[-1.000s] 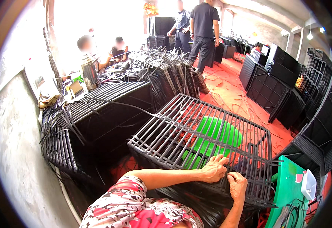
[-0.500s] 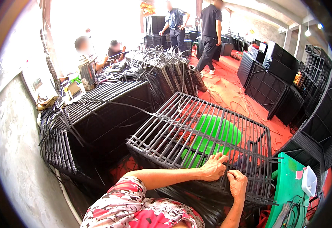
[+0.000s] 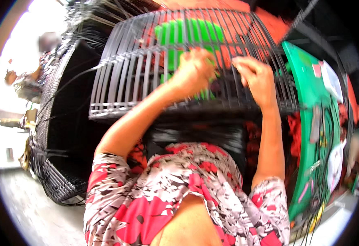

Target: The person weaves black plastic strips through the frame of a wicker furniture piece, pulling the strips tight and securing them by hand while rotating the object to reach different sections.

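A black slatted frame (image 3: pixel 115 108) lies in front of me, with parallel bars and a woven band running across its middle. Over its bars my left hand (image 3: pixel 198 70) is blurred, its fingers curled closed. My right hand (image 3: pixel 258 78) is a little to the right, its thumb and fingers drawn together in a pinch. Whatever either hand grips is too small or smeared to make out. A loose black strip (image 3: pixel 77 76) trails leftward from the woven band. Beneath the bars shows a bright green basin (image 3: pixel 189 33).
A large black woven piece (image 3: pixel 64 102) stands at the left. On the right, a green tabletop (image 3: pixel 300 172) carries a white tray (image 3: pixel 332 82), dark cords and small tools. Red sheeting (image 3: pixel 271 20) covers the floor beyond. Another person is partly visible at the far left.
My view has tipped down and shifted, so the frame sits higher and my torso shows. My hands have moved apart, with the left one smeared by motion.
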Available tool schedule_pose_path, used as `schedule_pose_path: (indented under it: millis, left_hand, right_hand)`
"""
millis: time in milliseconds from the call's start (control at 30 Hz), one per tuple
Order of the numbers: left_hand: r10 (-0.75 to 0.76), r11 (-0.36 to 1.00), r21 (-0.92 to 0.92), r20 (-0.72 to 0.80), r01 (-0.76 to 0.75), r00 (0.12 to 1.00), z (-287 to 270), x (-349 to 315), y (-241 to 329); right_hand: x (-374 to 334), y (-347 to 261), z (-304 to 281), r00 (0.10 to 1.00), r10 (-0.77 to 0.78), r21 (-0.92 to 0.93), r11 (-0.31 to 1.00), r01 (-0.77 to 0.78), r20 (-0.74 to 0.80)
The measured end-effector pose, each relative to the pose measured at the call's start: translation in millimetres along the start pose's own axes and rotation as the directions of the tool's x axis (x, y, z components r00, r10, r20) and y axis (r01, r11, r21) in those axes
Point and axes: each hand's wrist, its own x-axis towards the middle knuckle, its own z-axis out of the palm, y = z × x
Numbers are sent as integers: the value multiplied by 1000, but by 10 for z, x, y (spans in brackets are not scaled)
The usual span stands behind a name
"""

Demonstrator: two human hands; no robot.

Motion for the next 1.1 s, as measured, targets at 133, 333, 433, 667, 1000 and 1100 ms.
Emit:
schedule_pose_path:
  millis: [133, 333, 433, 667, 1000, 1100]
  left_hand:
    - [-91, 959, -253, 153, 129, 984, -378, 262, 87]
    - [50, 968, -248, 71, -31, 996, -394, 198, 80]
    - [1, 939, -343, 95, 31, 995, -332, 147, 33]
    - [-78, 992, -101, -20, 76, 997, -89, -165, -156]
    - [-66, 993, 106, 229, 42, 971, -54, -196, -168]
    - [-82, 995, 64, 163, 72, 983, -73, -314, -127]
  right_hand:
    - [126, -98, -25, 981, -8, 67, 998, -5, 193]
    - [160, 76, 173, 953, 36, 381, 911, -155, 301]
    - [176, 181, 288, 959, 30, 500, 848, -173, 281]
    - [110, -1, 188, 973, 176, 292, 932, -213, 149]
    - [294, -64, 160, 972, 144, 55, 986, -156, 185]
    - [287, 62, 127, 969, 182, 326, 917, -229, 169]
